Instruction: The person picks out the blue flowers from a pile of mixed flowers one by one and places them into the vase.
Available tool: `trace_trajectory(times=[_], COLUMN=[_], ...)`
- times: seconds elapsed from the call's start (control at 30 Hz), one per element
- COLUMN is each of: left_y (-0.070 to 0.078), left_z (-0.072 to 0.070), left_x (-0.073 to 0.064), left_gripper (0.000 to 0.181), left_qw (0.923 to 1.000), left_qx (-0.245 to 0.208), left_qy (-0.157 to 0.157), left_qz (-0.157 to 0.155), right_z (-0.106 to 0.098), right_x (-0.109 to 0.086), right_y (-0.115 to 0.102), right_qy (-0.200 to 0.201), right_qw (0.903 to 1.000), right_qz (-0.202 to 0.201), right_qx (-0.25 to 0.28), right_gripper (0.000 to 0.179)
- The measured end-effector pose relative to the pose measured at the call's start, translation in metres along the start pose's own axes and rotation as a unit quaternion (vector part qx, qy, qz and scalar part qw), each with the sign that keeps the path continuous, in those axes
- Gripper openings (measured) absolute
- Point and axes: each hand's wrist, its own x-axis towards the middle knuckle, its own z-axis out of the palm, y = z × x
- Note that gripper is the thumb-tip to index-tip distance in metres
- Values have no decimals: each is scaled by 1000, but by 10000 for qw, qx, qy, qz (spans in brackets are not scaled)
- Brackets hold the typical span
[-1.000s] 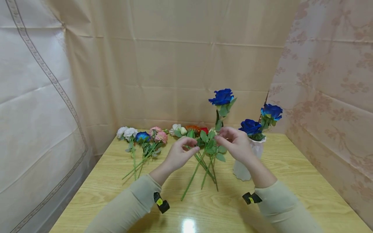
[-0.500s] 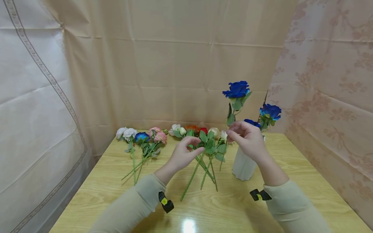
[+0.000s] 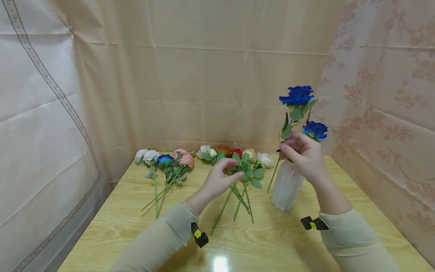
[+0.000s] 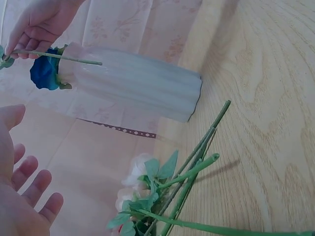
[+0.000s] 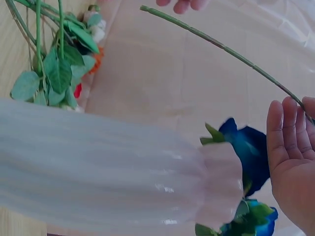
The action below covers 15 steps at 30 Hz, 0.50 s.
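In the head view a blue rose (image 3: 297, 95) is raised upright, its stem pinched by the thumb and fingers of my right hand (image 3: 304, 155). The bare lower stem (image 5: 221, 46) slants outside the ribbed white vase (image 3: 287, 187), its tip apart from the rim. Inside the vase stand two other blue roses, one (image 3: 316, 130) in plain sight and one (image 5: 248, 152) mostly hidden by my right hand in the head view. My left hand (image 3: 221, 180) hovers over the green stems, fingers relaxed and holding nothing.
In mid-table lies a bunch of flowers with crossed stems (image 3: 242, 198), including a red bloom, an orange bloom (image 3: 223, 149) and a white one (image 3: 266, 159). Farther left are white flowers (image 3: 151, 156), a blue rose (image 3: 165, 160) and pink flowers (image 3: 187, 160). Curtains hang around the table.
My right hand has carried the blue rose rightward and up, from over the middle bunch to the vase. My left hand has drifted slightly right, still holding nothing.
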Motion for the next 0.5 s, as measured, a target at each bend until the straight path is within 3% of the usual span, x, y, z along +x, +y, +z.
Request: trace_trajectory(times=[0.37, 0.5], left_y=[4, 5], left_z=[10, 13], left_x=[7, 9], left_gripper=[43, 45], left_qw=[10000, 10000], left_qx=[22, -28], left_qy=[-22, -23], left_qz=[-17, 4], right_z=[-24, -33], right_x=[2, 5], right_y=[-7, -9], right_qy=[448, 539], right_qw=[9986, 9984], right_qz=[109, 167], right_qx=[-245, -52], right_gripper=[19, 20])
